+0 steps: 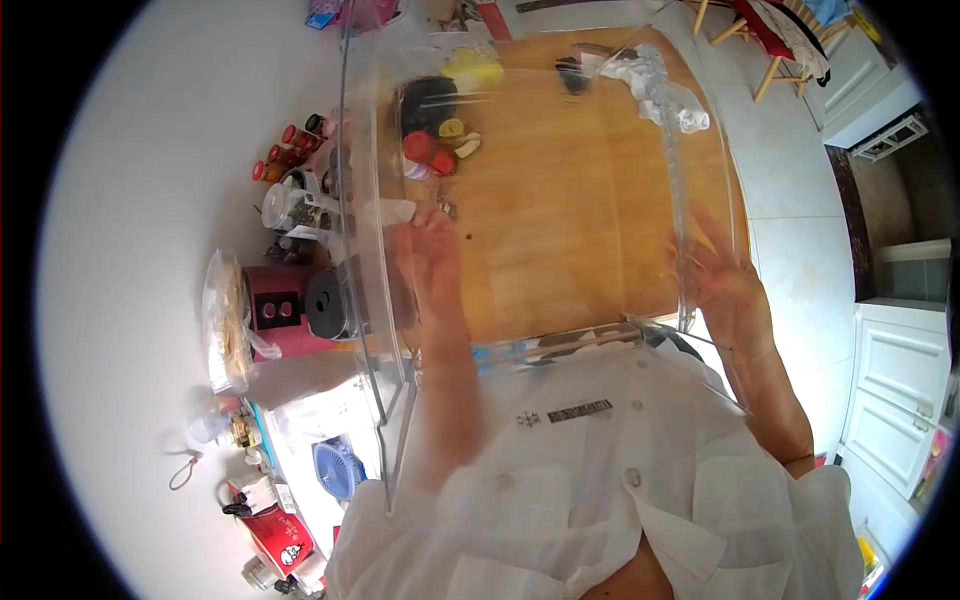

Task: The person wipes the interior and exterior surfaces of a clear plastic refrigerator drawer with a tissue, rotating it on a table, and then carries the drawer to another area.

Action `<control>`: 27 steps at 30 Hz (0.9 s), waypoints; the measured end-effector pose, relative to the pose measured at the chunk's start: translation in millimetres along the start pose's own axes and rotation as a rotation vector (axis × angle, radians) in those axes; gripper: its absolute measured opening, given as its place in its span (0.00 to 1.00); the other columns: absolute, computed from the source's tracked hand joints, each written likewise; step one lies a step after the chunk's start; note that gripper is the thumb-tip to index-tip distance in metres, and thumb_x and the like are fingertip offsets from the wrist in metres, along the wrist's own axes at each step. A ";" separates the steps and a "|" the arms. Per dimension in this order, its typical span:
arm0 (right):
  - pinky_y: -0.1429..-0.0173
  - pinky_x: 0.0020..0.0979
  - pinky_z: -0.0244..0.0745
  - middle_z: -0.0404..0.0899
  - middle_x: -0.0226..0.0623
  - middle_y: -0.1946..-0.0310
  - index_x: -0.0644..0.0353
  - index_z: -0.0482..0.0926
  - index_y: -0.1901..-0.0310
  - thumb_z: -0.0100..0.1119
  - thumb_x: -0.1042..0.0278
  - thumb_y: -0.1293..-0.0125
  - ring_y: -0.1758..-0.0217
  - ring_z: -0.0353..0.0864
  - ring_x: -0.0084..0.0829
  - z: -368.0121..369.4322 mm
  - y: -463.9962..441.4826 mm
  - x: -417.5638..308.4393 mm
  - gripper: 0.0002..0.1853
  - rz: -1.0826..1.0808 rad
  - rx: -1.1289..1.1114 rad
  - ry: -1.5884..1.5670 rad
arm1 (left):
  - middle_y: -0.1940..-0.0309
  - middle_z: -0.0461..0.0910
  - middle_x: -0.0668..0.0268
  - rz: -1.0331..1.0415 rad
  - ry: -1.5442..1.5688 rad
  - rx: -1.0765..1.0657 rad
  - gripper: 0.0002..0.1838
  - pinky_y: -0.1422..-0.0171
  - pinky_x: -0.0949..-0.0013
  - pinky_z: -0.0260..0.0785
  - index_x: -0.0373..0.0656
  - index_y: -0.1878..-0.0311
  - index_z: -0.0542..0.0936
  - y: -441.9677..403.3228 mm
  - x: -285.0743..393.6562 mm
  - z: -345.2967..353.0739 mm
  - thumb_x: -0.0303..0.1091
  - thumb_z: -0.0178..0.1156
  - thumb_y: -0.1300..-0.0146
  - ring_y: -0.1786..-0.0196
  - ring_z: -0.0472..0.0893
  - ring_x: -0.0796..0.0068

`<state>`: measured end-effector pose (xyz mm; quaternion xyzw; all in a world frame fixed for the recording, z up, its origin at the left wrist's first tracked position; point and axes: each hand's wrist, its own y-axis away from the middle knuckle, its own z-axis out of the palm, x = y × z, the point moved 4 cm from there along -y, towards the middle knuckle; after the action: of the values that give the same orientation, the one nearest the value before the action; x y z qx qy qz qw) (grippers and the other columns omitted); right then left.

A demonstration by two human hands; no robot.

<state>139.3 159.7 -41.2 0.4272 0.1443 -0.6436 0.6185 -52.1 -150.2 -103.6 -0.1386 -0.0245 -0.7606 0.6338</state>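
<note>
A large see-through plastic box (676, 190) fills the space before my chest, its edges and corners catching the light. My right hand (728, 290) is at its right wall, fingers spread, with some fingertips showing through the plastic. Beside the left wall, my left hand (428, 250) is blurred and seen through the plastic, its fingers bent. A small white piece (396, 212) shows by those fingertips; whether the hand holds it is unclear. Behind the box lies a wooden tabletop (560, 200).
On the table are a red-lidded item (420, 148), a black round item (428, 104), a yellow slice (451, 127) and crumpled clear plastic (660, 90). Jars (290, 150) and a pink appliance (285, 310) line the left wall. A wooden chair (765, 45) stands at upper right.
</note>
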 end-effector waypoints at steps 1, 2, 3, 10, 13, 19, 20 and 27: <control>0.50 0.30 0.71 0.76 0.43 0.47 0.61 0.59 0.29 0.53 0.74 0.46 0.49 0.75 0.30 -0.3 -1.0 -0.5 0.38 0.004 0.006 0.008 | 0.61 0.73 0.68 -0.020 -0.027 0.065 0.14 0.57 0.71 0.66 0.42 0.51 0.74 4.7 -6.2 -3.0 0.27 0.61 0.39 0.61 0.69 0.75; 0.47 0.31 0.70 0.74 0.45 0.45 0.59 0.58 0.29 0.54 0.72 0.47 0.46 0.75 0.33 -1.0 -3.0 -0.9 0.40 0.006 0.003 0.036 | 0.61 0.74 0.69 -0.039 -0.054 0.130 0.13 0.58 0.71 0.65 0.43 0.51 0.75 14.9 -17.3 -6.7 0.27 0.61 0.39 0.61 0.69 0.75; 0.44 0.33 0.70 0.73 0.46 0.43 0.58 0.56 0.28 0.55 0.70 0.48 0.44 0.74 0.36 -3.0 -5.1 -0.9 0.42 0.006 0.001 0.063 | 0.61 0.74 0.69 -0.060 -0.081 0.194 0.13 0.58 0.71 0.65 0.44 0.51 0.75 25.7 -26.0 -10.9 0.26 0.61 0.39 0.62 0.69 0.75; 0.50 0.29 0.72 0.73 0.45 0.44 0.56 0.57 0.29 0.55 0.68 0.45 0.46 0.75 0.34 -27.6 -25.9 18.4 0.39 0.027 0.076 0.047 | 0.60 0.74 0.67 -0.405 0.007 0.083 0.15 0.58 0.71 0.64 0.42 0.51 0.75 111.8 -39.7 -78.2 0.41 0.59 0.35 0.62 0.67 0.74; 0.54 0.28 0.71 0.75 0.41 0.49 0.56 0.58 0.29 0.55 0.71 0.45 0.51 0.75 0.32 -46.2 -47.1 43.0 0.39 0.059 0.111 0.013 | 0.58 0.75 0.65 -0.345 -0.024 0.332 0.13 0.53 0.67 0.68 0.43 0.50 0.74 144.8 -31.9 -105.3 0.41 0.54 0.31 0.58 0.70 0.70; 0.52 0.23 0.67 0.72 0.31 0.54 0.61 0.58 0.29 0.55 0.74 0.45 0.55 0.71 0.22 -49.6 -74.5 76.7 0.39 -0.020 0.230 0.134 | 0.54 0.76 0.63 -0.216 -0.092 0.887 0.12 0.46 0.61 0.71 0.45 0.48 0.74 157.3 -36.4 -125.9 0.38 0.48 0.28 0.51 0.74 0.66; 0.51 0.23 0.66 0.72 0.30 0.54 0.62 0.58 0.29 0.55 0.74 0.45 0.55 0.70 0.21 -45.4 -76.6 81.4 0.39 -0.022 0.225 0.142 | 0.54 0.76 0.63 -0.195 -0.108 0.930 0.12 0.45 0.60 0.71 0.45 0.48 0.73 155.3 -37.1 -126.0 0.38 0.47 0.27 0.50 0.75 0.66; 0.42 0.22 0.63 0.72 0.29 0.48 0.65 0.61 0.31 0.50 0.74 0.45 0.48 0.69 0.23 -43.2 -96.5 95.1 0.36 -0.001 0.231 0.236 | 0.58 0.78 0.66 0.081 -0.721 1.075 0.09 0.52 0.68 0.69 0.44 0.50 0.74 173.3 -19.5 -112.8 0.30 0.50 0.32 0.55 0.77 0.72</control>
<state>79.0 145.2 -169.2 0.5679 0.1412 -0.6018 0.5436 98.9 -189.3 -240.7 -0.0494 -0.6078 -0.5234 0.5951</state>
